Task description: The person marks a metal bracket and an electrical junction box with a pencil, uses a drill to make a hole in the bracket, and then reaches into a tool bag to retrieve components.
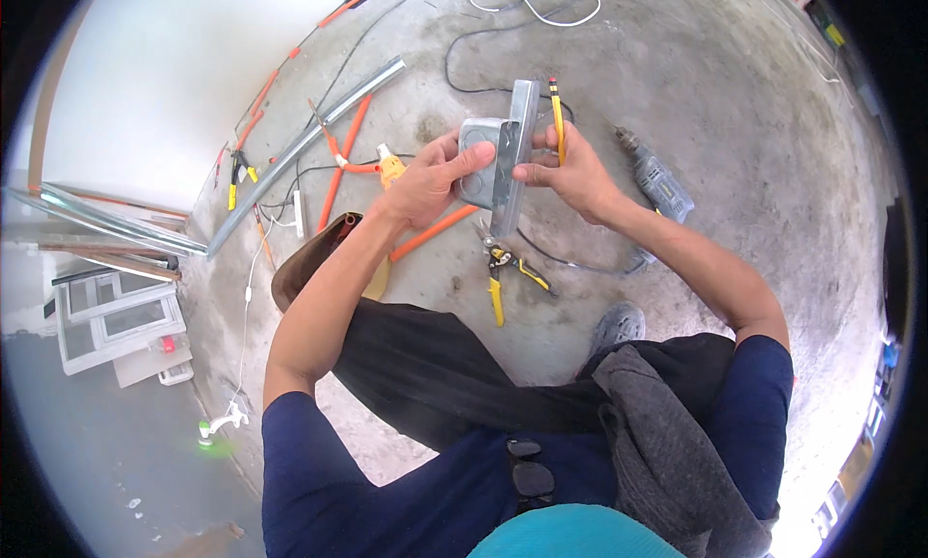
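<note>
My left hand [425, 186] grips a square galvanized electrical box [476, 190], its thumb lying across the face. Against the box's right side stands a short piece of metal channel [523, 113], roughly upright in the picture. With the thumb of my right hand [580, 176] on the channel's right edge, that hand also holds a yellow pencil [556, 103] between its fingers, eraser end pointing away from me. Whether box and channel are fastened together I cannot tell. Below them on the floor lie yellow-handled snips [501, 261], handles spread.
A corded drill [661, 184] lies on the right. Left are a long metal channel [309, 137], orange conduit pieces [345, 161], yellow-handled pliers [235, 176] and a yellow object with a pale tip [390, 164]. Black cable [449, 60] winds across the concrete. White frames [121, 316] sit farther left.
</note>
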A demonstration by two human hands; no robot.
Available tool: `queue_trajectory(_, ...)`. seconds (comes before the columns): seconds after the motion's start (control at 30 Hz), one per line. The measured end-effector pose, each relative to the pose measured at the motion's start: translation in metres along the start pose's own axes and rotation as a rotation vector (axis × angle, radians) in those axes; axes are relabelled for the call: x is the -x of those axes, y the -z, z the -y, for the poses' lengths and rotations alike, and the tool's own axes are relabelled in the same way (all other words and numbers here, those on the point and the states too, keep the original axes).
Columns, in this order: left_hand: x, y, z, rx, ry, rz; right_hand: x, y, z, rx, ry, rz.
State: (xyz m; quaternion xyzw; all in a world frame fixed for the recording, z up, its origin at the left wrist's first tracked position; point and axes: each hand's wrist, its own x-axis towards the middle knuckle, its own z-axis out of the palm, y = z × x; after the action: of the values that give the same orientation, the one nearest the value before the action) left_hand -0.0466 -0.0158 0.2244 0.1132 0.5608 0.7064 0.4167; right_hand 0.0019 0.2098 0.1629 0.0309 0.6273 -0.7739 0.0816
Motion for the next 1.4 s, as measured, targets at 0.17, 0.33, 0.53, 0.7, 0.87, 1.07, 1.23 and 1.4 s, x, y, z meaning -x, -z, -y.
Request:
queue_trajectory(0.17, -0.002, 0.001, 0.002, -0.011, -0.014, -0.012, -0.001, 0.002, -0.003, -0.026, -0.018, 0.005)
queue_trajectory(0.33, -0.006, -0.003, 0.0, 0.001, -0.006, -0.027, -0.004, 0.005, -0.007, -0.046, 0.012, 0.005)
queue_trajectory(0.53, -0.012, -0.005, 0.003, -0.023, -0.003, -0.073, -0.002, 0.002, 0.003, -0.016, -0.019, -0.05)
queue_trajectory(0.7, -0.015, -0.009, 0.006, -0.035, -0.005, -0.082, -0.004, -0.001, 0.0, 0.059, -0.103, -0.112)
queue_trajectory(0.87, -0.018, -0.011, 0.011, -0.026, -0.001, -0.097, -0.007, -0.001, -0.017, 0.091, -0.081, -0.154)
queue_trajectory(1.07, -0.02, 0.001, 0.017, -0.058, 0.108, -0.061, -0.005, -0.005, -0.033, 0.145, -0.081, -0.206)
queue_trajectory(1.23, -0.021, 0.0, 0.02, -0.02, 0.141, -0.058, -0.007, -0.003, -0.047, 0.245, -0.09, -0.249)
queue_trajectory(1.4, -0.019, 0.001, 0.022, -0.029, 0.158, -0.056, -0.01, -0.003, -0.056, 0.254, -0.06, -0.233)
